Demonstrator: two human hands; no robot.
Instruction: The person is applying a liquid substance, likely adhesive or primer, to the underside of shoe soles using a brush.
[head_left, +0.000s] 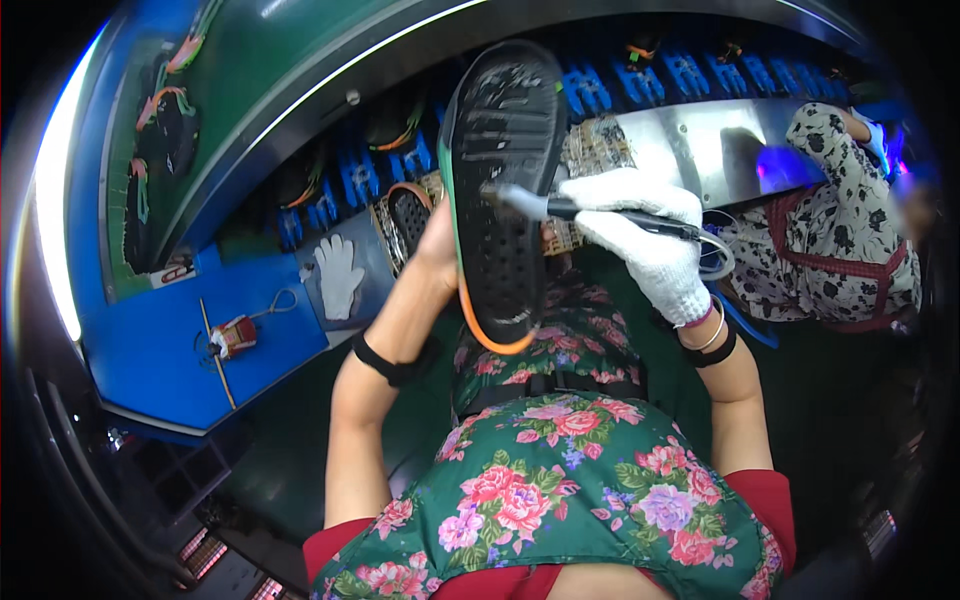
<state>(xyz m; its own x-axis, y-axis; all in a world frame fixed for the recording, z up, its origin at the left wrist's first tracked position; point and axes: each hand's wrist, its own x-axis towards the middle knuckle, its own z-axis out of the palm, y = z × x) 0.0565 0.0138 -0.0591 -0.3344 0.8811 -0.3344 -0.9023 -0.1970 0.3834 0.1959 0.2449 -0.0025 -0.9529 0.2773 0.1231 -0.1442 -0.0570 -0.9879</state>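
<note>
In the middle of the scene, above the person's lap, a black sole [500,130] is held up lengthwise, its upper face toward the wearer; grooves and shiny wet-looking patches cover its far part, small round holes its near part, and a green and orange edge runs along its left side and near end. The left hand [438,245], bare, grips the sole's left edge, its fingers mostly hidden behind. The right hand [640,225], in a white knitted glove, pinches a black-handled brush tool [565,208] between thumb and fingers, the pale tip touching the sole about midway along; a clear tube [722,255] curls from the tool's rear end.

Left of the sole, a smaller sole [408,212] with an orange edge lies beside a tan slatted band [600,150], part of which shows to the right too. Farther left, a white glove [338,277] lies flat by a blue table [150,350]; on that table are a thin stick [222,370] and a red-and-white packet [235,338] whose markings are too small to read. On the far side, blue clamps [640,85] stand in a row behind a metal plate [680,145]. At the right, a co-worker [840,240] wears black-and-white flowered clothing.
</note>
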